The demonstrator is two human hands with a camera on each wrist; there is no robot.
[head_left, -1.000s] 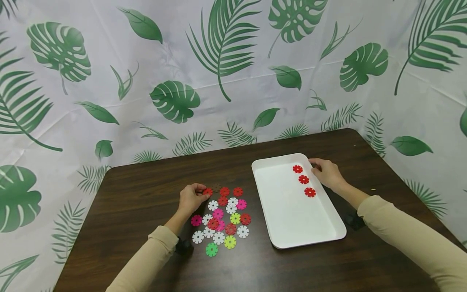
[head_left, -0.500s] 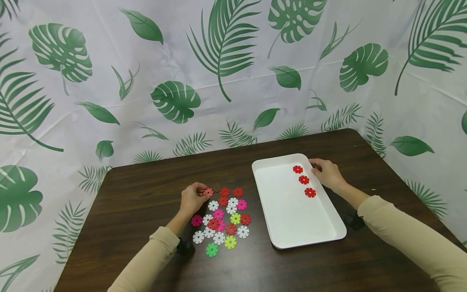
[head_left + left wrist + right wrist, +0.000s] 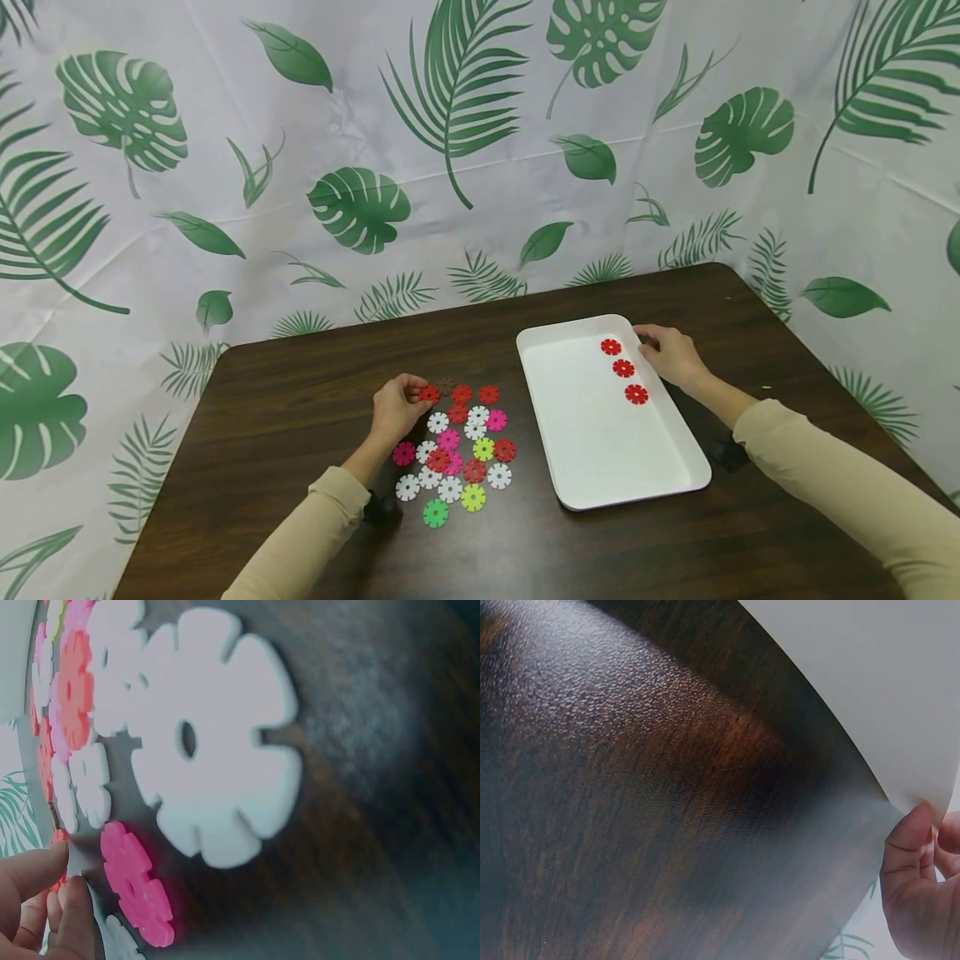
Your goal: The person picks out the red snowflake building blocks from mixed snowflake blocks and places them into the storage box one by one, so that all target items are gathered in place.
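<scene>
in the head view, the white tray [image 3: 592, 433] is holding three red discs [image 3: 623, 368] between its twelve and two o'clock, and the right hand [image 3: 670, 356] is pinching its rim at one. the left hand [image 3: 395, 406], thumb and fingers nearly together, is pinching another red disc [image 3: 429, 395] at its three o'clock, while loose coloured discs [image 3: 483, 449] are lying towards four.

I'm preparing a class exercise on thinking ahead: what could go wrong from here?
The left hand pinches a red disc close beside a brown disc, so lifting it might nudge that one. The right hand grips the white tray by its edge; a tug could slide the three red discs inside. Another red disc overlaps a white disc and a pink disc, so picking it up may shift those.
</scene>
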